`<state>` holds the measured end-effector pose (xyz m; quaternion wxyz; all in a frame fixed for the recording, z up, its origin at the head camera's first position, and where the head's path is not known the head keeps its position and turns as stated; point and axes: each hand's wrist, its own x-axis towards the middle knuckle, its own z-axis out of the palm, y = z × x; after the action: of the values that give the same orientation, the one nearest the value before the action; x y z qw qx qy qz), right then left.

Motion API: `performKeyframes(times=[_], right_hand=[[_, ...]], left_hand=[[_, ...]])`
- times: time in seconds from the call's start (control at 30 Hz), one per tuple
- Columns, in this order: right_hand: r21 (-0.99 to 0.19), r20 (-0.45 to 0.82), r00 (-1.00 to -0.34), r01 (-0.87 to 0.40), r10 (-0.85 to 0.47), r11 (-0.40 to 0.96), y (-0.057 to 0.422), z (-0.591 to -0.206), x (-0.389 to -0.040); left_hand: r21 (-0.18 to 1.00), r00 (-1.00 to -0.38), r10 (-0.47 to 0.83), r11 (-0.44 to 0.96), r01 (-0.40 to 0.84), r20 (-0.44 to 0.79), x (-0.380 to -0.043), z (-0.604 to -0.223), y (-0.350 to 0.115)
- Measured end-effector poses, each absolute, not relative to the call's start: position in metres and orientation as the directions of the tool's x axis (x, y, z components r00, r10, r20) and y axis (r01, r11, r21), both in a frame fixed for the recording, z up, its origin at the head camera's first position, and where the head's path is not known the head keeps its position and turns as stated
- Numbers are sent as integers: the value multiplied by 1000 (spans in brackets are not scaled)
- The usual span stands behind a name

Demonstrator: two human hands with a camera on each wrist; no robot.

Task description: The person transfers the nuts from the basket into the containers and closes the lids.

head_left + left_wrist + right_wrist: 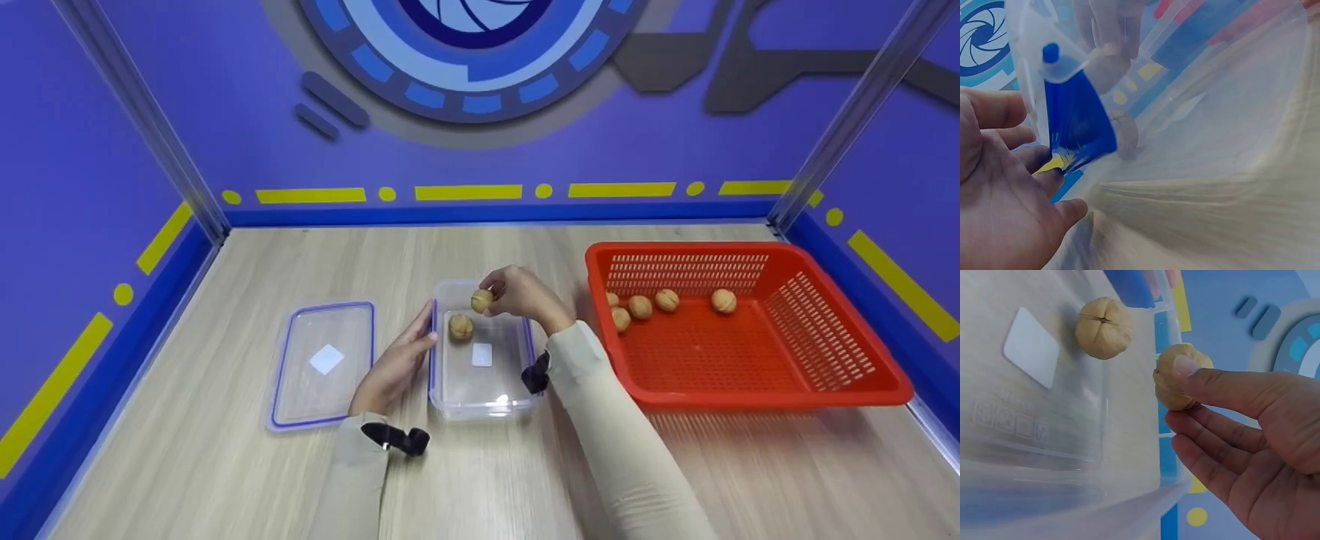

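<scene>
My right hand (521, 294) pinches a walnut (482, 301) between thumb and fingers over the far end of a clear plastic box (495, 386). In the right wrist view, the thumb lies across this walnut (1176, 377), and the lower fingers are spread beneath it. A second walnut (460, 327) lies inside the box, near its left wall; a white label (481, 355) shows on the floor. My left hand (401, 364) rests along the box's left side, its fingers extended. The left wrist view has those fingers (1010, 138) at the box wall beside a blue clip (1075, 121).
A clear lid (322, 394) with a blue seal lies on the table left of the box. To the right stands a red perforated basket (697, 367) with several walnuts (667, 300) toward its far left. Blue printed panels (480, 165) enclose the table at the back and sides.
</scene>
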<state>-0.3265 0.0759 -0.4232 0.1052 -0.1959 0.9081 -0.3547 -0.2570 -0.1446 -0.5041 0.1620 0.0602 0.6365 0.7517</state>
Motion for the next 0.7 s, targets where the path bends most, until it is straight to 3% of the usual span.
performKeyframes(times=[0.7], right_hand=[[-568, -112, -870, -341, -480, 750, 64, -432, -324]], left_hand=[[984, -933, 357, -151, -94, -34, -259, -507, -145]])
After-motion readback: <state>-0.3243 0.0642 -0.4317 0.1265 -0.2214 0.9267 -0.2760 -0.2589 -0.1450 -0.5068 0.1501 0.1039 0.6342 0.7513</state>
